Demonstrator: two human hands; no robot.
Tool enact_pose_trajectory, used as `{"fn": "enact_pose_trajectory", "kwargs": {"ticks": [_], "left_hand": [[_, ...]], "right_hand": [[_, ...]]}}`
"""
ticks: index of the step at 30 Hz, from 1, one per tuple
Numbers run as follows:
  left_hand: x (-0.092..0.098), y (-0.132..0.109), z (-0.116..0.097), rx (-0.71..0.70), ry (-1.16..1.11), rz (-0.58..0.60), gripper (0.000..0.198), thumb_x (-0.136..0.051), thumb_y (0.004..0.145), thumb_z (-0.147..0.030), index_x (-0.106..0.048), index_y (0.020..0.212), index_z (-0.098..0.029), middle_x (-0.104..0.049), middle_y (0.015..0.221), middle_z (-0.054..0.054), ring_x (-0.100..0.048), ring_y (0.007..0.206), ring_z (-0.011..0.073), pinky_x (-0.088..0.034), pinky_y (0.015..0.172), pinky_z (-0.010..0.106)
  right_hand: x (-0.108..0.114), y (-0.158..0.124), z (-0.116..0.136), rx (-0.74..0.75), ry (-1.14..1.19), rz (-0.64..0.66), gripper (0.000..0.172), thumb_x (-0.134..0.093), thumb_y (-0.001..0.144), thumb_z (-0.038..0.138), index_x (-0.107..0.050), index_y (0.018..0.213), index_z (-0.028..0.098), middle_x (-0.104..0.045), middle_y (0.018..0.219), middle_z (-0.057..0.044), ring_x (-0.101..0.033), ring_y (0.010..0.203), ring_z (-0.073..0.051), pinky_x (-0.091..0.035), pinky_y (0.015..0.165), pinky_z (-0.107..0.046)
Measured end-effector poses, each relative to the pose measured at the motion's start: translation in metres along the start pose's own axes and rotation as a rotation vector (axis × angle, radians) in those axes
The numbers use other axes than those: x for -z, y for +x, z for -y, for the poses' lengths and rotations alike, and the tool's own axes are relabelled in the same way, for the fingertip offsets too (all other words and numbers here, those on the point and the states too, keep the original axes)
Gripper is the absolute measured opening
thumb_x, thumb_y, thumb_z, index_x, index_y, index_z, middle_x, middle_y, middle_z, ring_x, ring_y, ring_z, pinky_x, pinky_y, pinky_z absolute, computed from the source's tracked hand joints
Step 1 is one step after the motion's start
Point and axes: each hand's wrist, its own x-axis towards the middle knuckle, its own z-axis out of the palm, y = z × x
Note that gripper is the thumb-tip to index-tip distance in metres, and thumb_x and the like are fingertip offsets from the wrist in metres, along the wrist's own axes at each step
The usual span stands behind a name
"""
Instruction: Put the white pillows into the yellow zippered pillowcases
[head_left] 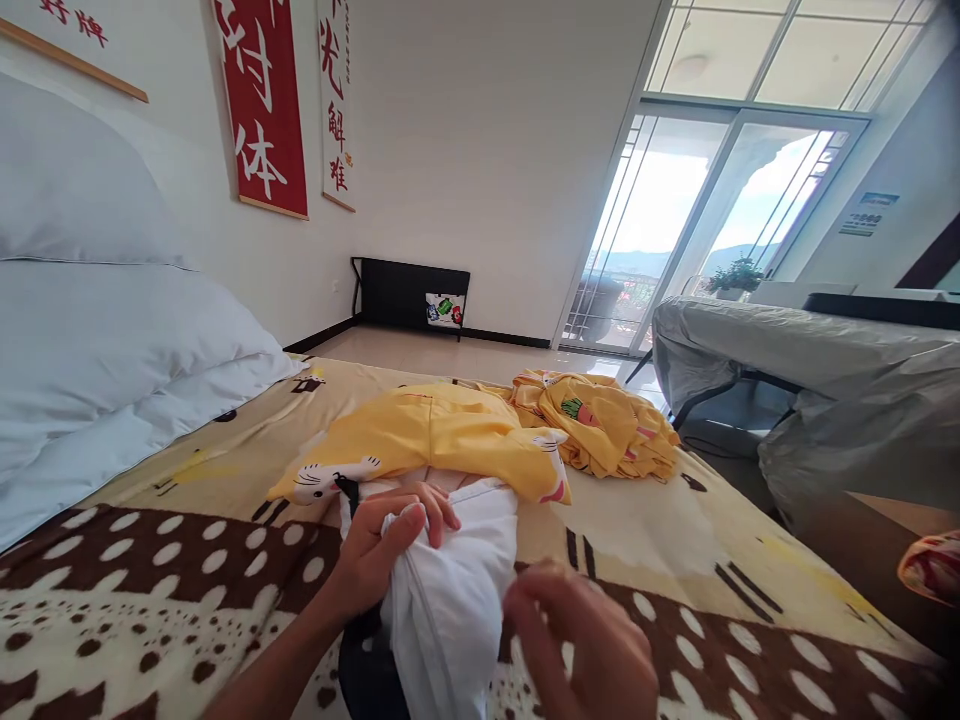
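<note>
My left hand (401,520) is closed on white fabric (457,580), its thumb and fingers bunching a fold near the top. This white fabric is soft and puffed, like part of a pillow, and its far end meets a yellow printed pillowcase (450,430) spread across the bed. Dark fabric (367,660) shows beneath the white piece at its left. To the right of the white fabric is my right hand (581,640), smeared by motion with its fingers curled. Whether that hand touches or holds anything I cannot tell.
Crumpled yellow printed cloth (600,425) lies further back on the patterned blanket (720,530). White pillows (127,330) are stacked at the left. A plastic-covered table (810,340) stands off the bed's right side. Against the far wall leans a black folded frame (409,290).
</note>
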Motion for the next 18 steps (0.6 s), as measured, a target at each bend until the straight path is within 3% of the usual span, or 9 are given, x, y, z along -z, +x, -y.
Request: {"fn": "enact_pose_trajectory", "kwargs": {"ticks": [1,2,4,7,10,13,18], "left_hand": [[-0.005,-0.003,0.001,-0.056,0.001,0.006,0.04,-0.039,0.093,-0.037,-0.057,0.063,-0.017,-0.063,0.074,0.008,-0.057,0.079,0.0208,-0.041,0.088,0.036],[-0.011,-0.005,0.003,-0.099,0.007,0.012,0.038,-0.039,0.094,-0.034,-0.054,0.063,-0.017,-0.06,0.071,0.007,-0.056,0.075,0.0191,-0.042,0.084,0.036],[-0.02,-0.009,0.011,-0.15,0.037,0.018,0.035,-0.039,0.095,-0.03,-0.05,0.065,-0.017,-0.055,0.068,0.004,-0.052,0.069,0.0161,-0.042,0.074,0.032],[-0.029,-0.015,0.023,-0.174,0.083,-0.009,0.034,-0.039,0.096,-0.027,-0.045,0.064,-0.017,-0.05,0.066,0.002,-0.047,0.065,0.013,-0.036,0.063,0.028],[-0.033,-0.018,0.024,-0.145,0.041,-0.049,0.035,-0.039,0.096,-0.028,-0.043,0.063,-0.017,-0.048,0.064,0.001,-0.046,0.063,0.0121,-0.035,0.061,0.027],[-0.04,-0.014,0.009,-0.12,-0.031,-0.078,0.035,-0.038,0.096,-0.029,-0.044,0.063,-0.017,-0.047,0.063,0.001,-0.046,0.062,0.0124,-0.035,0.061,0.027],[-0.072,0.005,-0.031,-0.062,-0.127,-0.083,0.039,-0.04,0.094,-0.036,-0.048,0.06,-0.017,-0.049,0.061,0.001,-0.047,0.061,0.0132,-0.037,0.061,0.027]], "right_hand": [[-0.001,0.01,-0.014,-0.082,-0.111,-0.108,0.013,-0.05,0.09,0.021,-0.062,0.096,0.02,-0.066,0.076,-0.006,-0.061,0.067,-0.018,-0.048,0.061,-0.031],[-0.004,0.019,-0.026,-0.131,-0.193,-0.127,0.014,-0.052,0.09,0.023,-0.062,0.098,0.019,-0.069,0.082,-0.008,-0.063,0.073,-0.02,-0.048,0.064,-0.032],[-0.017,0.032,-0.041,-0.14,-0.213,0.036,0.02,-0.051,0.09,0.025,-0.062,0.107,0.02,-0.07,0.099,-0.009,-0.064,0.089,-0.022,-0.048,0.074,-0.033],[-0.039,0.036,-0.045,-0.063,-0.017,0.376,0.025,-0.044,0.095,0.023,-0.061,0.113,0.024,-0.068,0.109,-0.005,-0.061,0.1,-0.019,-0.046,0.085,-0.032],[-0.047,0.034,-0.039,-0.075,0.056,0.411,0.025,-0.042,0.096,0.022,-0.061,0.112,0.024,-0.066,0.114,-0.004,-0.059,0.104,-0.018,-0.042,0.09,-0.034],[-0.029,0.037,-0.034,-0.087,0.063,0.399,0.025,-0.042,0.096,0.023,-0.06,0.114,0.024,-0.064,0.12,-0.004,-0.058,0.107,-0.019,-0.041,0.091,-0.033],[0.028,0.043,-0.028,-0.112,0.057,0.455,0.032,-0.035,0.099,0.031,-0.064,0.11,0.024,-0.068,0.112,-0.004,-0.061,0.103,-0.017,-0.043,0.092,-0.03]]}}
